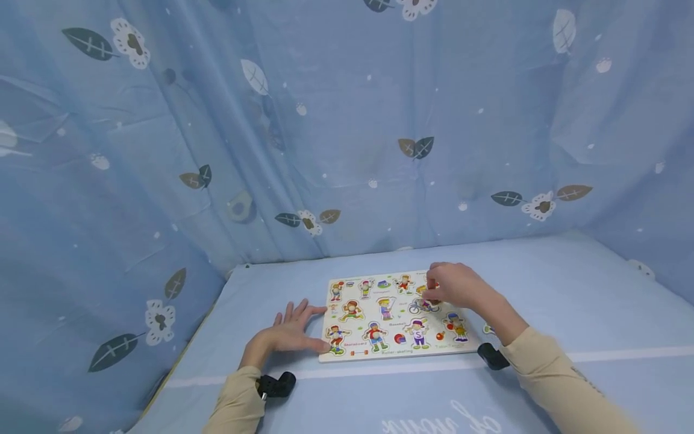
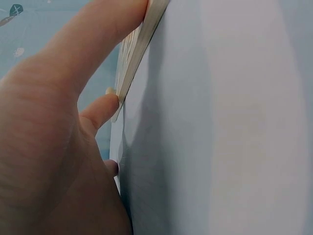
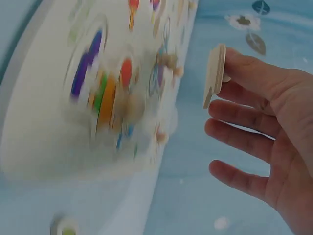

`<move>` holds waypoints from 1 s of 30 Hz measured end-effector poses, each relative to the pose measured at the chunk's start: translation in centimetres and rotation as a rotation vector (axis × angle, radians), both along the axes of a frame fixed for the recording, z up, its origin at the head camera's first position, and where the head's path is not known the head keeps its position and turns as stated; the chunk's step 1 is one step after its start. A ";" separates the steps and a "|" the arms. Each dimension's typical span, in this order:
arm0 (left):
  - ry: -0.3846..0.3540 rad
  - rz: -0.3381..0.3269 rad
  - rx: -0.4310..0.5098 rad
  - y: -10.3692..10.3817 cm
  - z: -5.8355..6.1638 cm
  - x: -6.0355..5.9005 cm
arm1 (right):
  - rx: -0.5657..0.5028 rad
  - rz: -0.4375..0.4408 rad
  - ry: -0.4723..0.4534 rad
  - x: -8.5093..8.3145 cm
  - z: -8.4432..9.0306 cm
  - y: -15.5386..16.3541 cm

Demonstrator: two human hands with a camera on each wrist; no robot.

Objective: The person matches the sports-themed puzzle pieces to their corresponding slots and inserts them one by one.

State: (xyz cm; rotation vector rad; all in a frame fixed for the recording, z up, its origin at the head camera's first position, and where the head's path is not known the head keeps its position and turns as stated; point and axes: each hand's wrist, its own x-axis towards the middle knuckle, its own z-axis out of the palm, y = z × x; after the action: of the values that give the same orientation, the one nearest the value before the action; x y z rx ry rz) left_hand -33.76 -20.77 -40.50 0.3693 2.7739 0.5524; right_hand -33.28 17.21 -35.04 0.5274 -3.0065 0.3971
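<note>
A wooden peg puzzle board (image 1: 401, 355) with cartoon sports figures lies on the blue cloth. Along its left edge is my left hand (image 1: 293, 331), fingers spread, thumb on the front left corner and index finger touching the side. In the left wrist view the thumb (image 2: 107, 34) presses against the board's edge. My right hand (image 1: 455, 284) is over the board's right part. Between thumb and fingers it pinches a wooden puzzle piece (image 3: 214, 76), seen edge-on and clear of the board in the right wrist view; its picture is hidden. Several knobbed pieces sit in the board.
A small loose piece (image 1: 488, 329) lies on the cloth right of the board, partly hidden by the right forearm. A blue curtain (image 1: 347, 150) with leaves and flowers hangs behind the table. Black wrist cameras (image 1: 278, 384) are strapped on both wrists.
</note>
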 end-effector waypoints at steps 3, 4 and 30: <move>-0.006 0.002 -0.003 0.3 0.0 0.0 | 0.023 0.013 -0.004 -0.3 -0.4 -1.3; -0.008 0.001 -0.003 0.4 0.1 0.0 | 0.030 0.016 -0.001 -0.4 -0.5 -1.7; -0.019 0.006 -0.003 0.1 0.1 0.1 | 0.031 -0.030 -0.084 -1.0 -2.2 -8.0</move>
State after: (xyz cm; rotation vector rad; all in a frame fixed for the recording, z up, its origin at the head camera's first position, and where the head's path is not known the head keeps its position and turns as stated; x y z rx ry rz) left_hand -33.65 -20.70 -40.42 0.3533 2.7580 0.5499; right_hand -34.26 9.16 -37.29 0.4795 -3.1021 0.3809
